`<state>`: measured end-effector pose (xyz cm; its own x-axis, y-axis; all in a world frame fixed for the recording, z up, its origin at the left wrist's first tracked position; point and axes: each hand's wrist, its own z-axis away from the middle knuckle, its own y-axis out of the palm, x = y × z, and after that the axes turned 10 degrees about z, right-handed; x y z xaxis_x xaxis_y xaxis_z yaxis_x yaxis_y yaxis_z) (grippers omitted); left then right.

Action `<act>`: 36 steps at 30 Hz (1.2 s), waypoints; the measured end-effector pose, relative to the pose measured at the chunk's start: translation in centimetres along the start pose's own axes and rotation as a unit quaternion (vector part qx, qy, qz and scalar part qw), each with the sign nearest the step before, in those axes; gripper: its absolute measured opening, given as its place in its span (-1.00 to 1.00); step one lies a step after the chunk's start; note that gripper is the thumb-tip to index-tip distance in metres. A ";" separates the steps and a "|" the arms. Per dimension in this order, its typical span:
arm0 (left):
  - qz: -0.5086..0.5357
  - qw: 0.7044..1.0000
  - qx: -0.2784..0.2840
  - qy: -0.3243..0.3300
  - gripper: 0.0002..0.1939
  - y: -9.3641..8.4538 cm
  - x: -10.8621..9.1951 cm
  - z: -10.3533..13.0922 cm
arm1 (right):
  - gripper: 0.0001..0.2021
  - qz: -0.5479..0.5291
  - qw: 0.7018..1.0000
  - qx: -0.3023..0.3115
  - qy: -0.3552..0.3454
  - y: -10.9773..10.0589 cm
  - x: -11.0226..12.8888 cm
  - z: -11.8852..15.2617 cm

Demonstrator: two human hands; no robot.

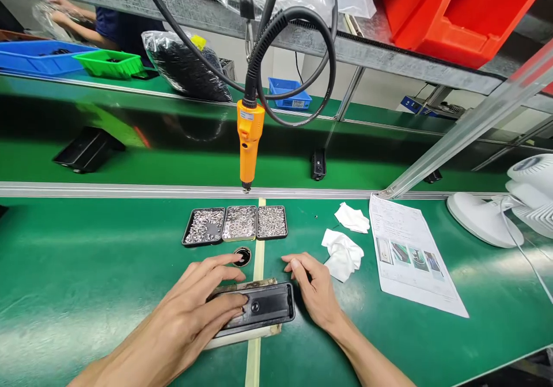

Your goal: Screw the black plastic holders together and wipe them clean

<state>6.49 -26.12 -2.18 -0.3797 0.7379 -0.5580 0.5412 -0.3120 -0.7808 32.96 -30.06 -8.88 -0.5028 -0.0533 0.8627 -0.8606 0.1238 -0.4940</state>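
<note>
A long black housing (270, 306) lies in a light-coloured holder (246, 336) on the green bench. My left hand (190, 306) rests over the housing's left end with fingers spread, its index fingertip at a small round dark container (242, 256). To the right of the housing is my right hand (313, 286), its fingers curled with thumb and index close together; whether anything small is between them is hidden. Behind the hands stand three trays of small metal parts, left (204, 226), middle (239, 223) and right (272, 222).
An orange electric screwdriver (250, 142) hangs from a coiled cable above the trays. White cloths (343, 254), a printed sheet (415, 254) and a white fan (484, 220) are at the right. A person's arms (78, 24) show at the upper left. A red bin (462, 12) sits overhead.
</note>
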 end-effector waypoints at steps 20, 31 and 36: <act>-0.004 0.989 0.121 0.091 -0.43 -0.4 1.5 0.9 | -0.65 0.013 1.000 0.008 0.007 0.0 0.2 -0.2; -0.029 0.981 -0.108 -0.159 -0.69 -3.1 10.9 -1.0 | -0.65 -0.009 1.000 0.009 0.002 0.3 -0.2 -0.2; -0.071 0.983 -0.048 -0.162 -0.77 -2.9 13.5 -3.2 | -0.64 -0.006 1.000 0.008 0.005 0.2 -0.3 -0.1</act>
<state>2.17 -13.39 -6.52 -0.6676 0.5356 -0.5172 0.5278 -0.1494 -0.8361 32.94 -29.94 -9.22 -0.4917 -0.0455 0.8696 -0.8679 0.1069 -0.4852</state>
